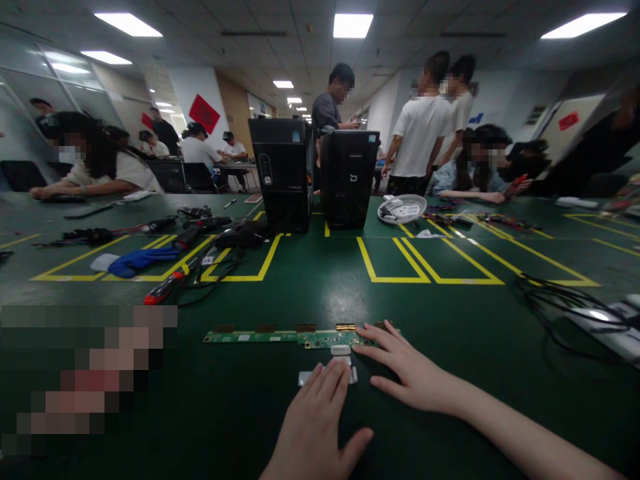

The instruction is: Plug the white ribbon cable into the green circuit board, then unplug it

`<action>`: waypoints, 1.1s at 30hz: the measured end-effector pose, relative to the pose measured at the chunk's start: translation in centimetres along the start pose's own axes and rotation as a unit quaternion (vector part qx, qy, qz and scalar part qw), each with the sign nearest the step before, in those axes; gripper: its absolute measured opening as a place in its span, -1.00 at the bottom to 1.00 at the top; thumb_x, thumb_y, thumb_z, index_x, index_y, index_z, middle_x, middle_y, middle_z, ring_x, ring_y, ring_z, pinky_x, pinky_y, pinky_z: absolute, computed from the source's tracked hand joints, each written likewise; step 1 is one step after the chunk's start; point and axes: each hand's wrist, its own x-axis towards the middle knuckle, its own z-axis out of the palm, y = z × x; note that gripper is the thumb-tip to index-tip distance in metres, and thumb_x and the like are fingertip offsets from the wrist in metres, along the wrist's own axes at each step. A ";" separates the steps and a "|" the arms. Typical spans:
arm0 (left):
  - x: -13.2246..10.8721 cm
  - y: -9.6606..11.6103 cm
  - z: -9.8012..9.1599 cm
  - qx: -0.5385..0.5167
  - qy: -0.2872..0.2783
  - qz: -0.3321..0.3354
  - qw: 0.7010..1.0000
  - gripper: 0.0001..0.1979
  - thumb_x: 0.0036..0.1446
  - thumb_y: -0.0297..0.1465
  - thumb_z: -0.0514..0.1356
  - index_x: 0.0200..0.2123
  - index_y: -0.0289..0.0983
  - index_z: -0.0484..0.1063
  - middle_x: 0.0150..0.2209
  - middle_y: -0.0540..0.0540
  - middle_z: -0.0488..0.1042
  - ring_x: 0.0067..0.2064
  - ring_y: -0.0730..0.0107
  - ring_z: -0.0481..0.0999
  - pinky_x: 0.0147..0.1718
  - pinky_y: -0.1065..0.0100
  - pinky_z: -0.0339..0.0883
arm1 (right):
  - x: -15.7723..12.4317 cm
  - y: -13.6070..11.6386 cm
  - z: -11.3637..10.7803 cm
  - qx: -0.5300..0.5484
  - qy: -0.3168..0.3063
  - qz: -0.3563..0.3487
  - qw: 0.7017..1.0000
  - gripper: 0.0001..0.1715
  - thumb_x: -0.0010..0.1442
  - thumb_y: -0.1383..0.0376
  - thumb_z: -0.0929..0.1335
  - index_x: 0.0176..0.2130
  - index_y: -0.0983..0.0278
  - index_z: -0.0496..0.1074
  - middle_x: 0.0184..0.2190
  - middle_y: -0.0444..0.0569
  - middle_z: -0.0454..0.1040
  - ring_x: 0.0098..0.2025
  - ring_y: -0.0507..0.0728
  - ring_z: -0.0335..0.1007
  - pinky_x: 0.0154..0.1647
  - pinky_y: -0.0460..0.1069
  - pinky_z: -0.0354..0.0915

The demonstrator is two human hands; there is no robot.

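Head, left hand [315, 427] flat on cable [304, 378], right hand [407, 373] on board [260, 337]

Your strip board [260, 337] was green with gold tabs | your table [450, 320] dark green, yellow-lined | glove [140, 260] at 10 o'clock was blue

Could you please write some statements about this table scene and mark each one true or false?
1. The right hand rests its fingers on the right end of the long green circuit board. True.
2. The left hand holds a hammer. False: it lies flat and open, fingertips on a small pale strip before the board.
3. Two black computer towers stand upright farther back on the table. True.
4. The blue glove lies on the circuit board. False: it lies far to the left, apart from it.
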 end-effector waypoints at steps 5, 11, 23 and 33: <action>0.1 0.0 -0.6 0.004 -0.022 -0.003 1.000 -0.28 0.21 -0.03 0.08 0.29 -0.37 0.15 0.31 -0.27 0.14 0.30 -0.04 0.16 0.22 0.00 0.14 | 0.0 -0.1 0.0 -0.007 -0.006 0.006 1.000 -0.39 0.33 0.00 0.20 0.29 0.04 0.08 0.37 -0.03 -0.10 0.39 0.26 -0.29 0.35 0.39 -0.36; 0.2 0.4 -0.9 -0.003 -0.041 -0.011 0.999 -0.26 0.23 -0.03 0.05 0.29 -0.43 0.13 0.32 -0.32 0.09 0.30 -0.09 0.14 0.21 -0.05 0.13 | -0.1 -0.1 0.0 -0.007 -0.002 0.004 1.000 -0.40 0.33 0.00 0.20 0.29 0.04 0.09 0.37 -0.03 -0.09 0.39 0.26 -0.28 0.35 0.38 -0.36; 0.2 0.0 0.3 0.029 0.009 0.002 1.000 -0.38 0.27 -0.13 0.05 0.28 -0.38 0.16 0.30 -0.27 0.16 0.28 -0.03 0.20 0.19 -0.05 0.18 | 0.0 -0.3 0.0 -0.005 0.013 0.003 1.000 -0.41 0.32 0.04 0.22 0.28 0.05 0.12 0.37 -0.03 -0.07 0.38 0.27 -0.25 0.35 0.38 -0.35; -1.5 -2.5 -1.2 0.066 0.100 0.033 0.992 -0.49 0.32 -0.23 0.02 0.30 -0.20 0.12 0.30 -0.16 0.19 0.27 0.06 0.24 0.14 -0.04 0.26 | -0.2 -0.3 0.3 -0.021 0.019 0.011 1.000 -0.39 0.33 0.04 0.20 0.31 0.06 0.05 0.36 -0.02 -0.04 0.38 0.23 -0.23 0.36 0.36 -0.36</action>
